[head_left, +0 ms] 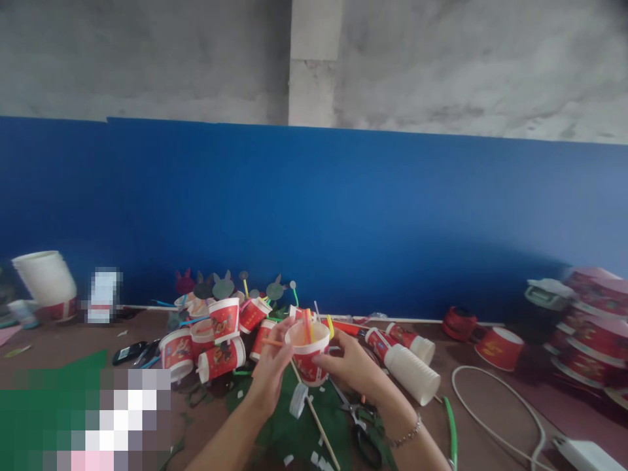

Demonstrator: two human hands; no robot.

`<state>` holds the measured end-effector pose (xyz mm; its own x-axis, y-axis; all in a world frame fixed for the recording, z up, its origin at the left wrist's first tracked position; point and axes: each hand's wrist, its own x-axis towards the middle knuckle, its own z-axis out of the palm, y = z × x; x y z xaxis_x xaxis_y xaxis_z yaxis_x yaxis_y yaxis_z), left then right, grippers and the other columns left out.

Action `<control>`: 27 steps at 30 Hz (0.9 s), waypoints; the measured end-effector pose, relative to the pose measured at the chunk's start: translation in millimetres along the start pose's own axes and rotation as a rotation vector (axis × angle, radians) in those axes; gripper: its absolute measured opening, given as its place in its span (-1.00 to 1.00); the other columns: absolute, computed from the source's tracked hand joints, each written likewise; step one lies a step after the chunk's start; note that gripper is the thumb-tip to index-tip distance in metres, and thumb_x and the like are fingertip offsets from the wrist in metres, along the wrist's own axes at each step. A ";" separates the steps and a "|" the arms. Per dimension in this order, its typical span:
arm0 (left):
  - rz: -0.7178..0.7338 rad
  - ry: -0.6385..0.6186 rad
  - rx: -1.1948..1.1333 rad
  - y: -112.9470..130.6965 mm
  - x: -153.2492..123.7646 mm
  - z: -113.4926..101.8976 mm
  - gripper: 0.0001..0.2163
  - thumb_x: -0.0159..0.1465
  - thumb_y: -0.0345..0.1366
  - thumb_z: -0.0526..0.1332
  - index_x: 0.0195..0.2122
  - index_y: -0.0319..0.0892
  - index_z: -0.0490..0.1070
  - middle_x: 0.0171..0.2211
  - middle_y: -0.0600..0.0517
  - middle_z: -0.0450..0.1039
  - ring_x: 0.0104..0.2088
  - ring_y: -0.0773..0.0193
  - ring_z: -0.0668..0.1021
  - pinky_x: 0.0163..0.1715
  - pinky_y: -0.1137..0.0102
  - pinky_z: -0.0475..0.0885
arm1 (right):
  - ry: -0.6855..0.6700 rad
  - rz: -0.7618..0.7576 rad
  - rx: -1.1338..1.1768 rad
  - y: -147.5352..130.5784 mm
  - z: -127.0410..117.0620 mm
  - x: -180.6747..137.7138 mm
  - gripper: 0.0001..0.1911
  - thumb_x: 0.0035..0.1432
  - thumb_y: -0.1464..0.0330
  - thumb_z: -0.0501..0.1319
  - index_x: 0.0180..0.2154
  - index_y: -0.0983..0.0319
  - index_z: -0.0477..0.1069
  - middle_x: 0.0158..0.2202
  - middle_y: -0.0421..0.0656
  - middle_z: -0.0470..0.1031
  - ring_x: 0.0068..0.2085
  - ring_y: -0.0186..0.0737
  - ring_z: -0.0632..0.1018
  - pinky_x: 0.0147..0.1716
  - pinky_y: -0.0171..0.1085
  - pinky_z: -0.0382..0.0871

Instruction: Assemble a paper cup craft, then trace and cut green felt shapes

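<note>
A red and white paper cup (307,353) is held upright over the table between both hands. Coloured straws (308,324), orange and yellow, stick out of its mouth. My left hand (269,373) grips the cup's left side, its fingers pinched on an orange straw at the rim. On the cup's right side, my right hand (347,364) wraps round the wall; a bracelet (408,434) is on that wrist. Below the cup lie a piece of green felt (294,428), a thin wooden stick (318,425) and a roll of tape (297,400).
Several finished cups with straws and felt ears (220,327) are heaped at the left. Stacked cups (409,366) lie on their sides at the right, near scissors (360,425), a white cable (495,418), a red bowl (499,348) and stacked bowls (596,327). A blue wall (314,216) stands behind.
</note>
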<state>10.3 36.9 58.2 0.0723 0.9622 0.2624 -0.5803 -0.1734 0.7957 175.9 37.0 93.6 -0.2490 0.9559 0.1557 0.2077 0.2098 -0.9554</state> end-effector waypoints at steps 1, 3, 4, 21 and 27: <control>0.027 0.051 -0.022 2.7 2.0 -2.1 -0.61 0.09 -0.14 0.30 -0.06 -0.10 0.40 0.00 -0.07 0.41 0.06 0.08 0.39 0.04 0.26 0.27 | 0.006 -0.005 -0.032 -0.1 -0.3 -0.2 -0.54 -0.13 0.30 0.32 -0.12 0.27 0.42 -0.18 -0.08 0.54 -0.14 -0.01 0.51 -0.16 -0.14 0.37; 0.019 0.119 -0.031 8.3 5.1 -4.8 -0.61 0.07 -0.14 0.31 -0.09 -0.15 0.43 -0.03 -0.10 0.45 0.05 0.05 0.40 0.03 0.26 0.28 | -0.001 -0.038 -0.097 -1.0 0.4 -0.5 -0.58 -0.14 0.35 0.30 -0.15 0.27 0.43 -0.20 -0.10 0.54 -0.15 -0.02 0.50 -0.16 -0.15 0.35; -0.007 0.132 -0.016 11.0 6.0 -5.1 -0.61 0.06 -0.15 0.33 -0.11 -0.17 0.44 -0.06 -0.12 0.47 0.02 0.03 0.43 0.01 0.25 0.30 | -0.015 -0.065 -0.125 -2.0 1.3 -0.8 -0.61 -0.14 0.38 0.29 -0.16 0.27 0.43 -0.20 -0.12 0.54 -0.15 -0.04 0.50 -0.17 -0.17 0.35; -0.187 0.092 0.117 25.6 -1.1 14.4 -0.73 -0.04 -0.19 0.39 -0.36 -0.20 0.44 -0.46 0.04 0.53 -0.39 0.22 0.57 -0.41 0.46 0.38 | -0.139 -0.182 -0.257 -11.9 17.2 -9.7 -0.63 -0.11 0.46 0.26 -0.17 0.23 0.34 -0.25 -0.19 0.48 -0.23 -0.19 0.47 -0.24 -0.29 0.33; -0.110 0.051 0.162 24.5 -5.0 16.9 -0.77 0.10 -0.21 0.30 -0.26 -0.17 0.40 -0.38 0.05 0.53 -0.37 0.30 0.55 -0.36 0.48 0.37 | -0.194 -0.184 -0.148 -12.6 21.3 -7.6 -0.54 -0.14 0.45 0.30 -0.10 0.22 0.35 -0.18 -0.18 0.47 -0.20 -0.18 0.49 -0.24 -0.29 0.36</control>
<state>9.4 24.3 85.6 0.0846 0.9860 0.1439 -0.4330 -0.0938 0.8965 155.0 22.7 99.2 -0.4684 0.8450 0.2581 0.2744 0.4169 -0.8666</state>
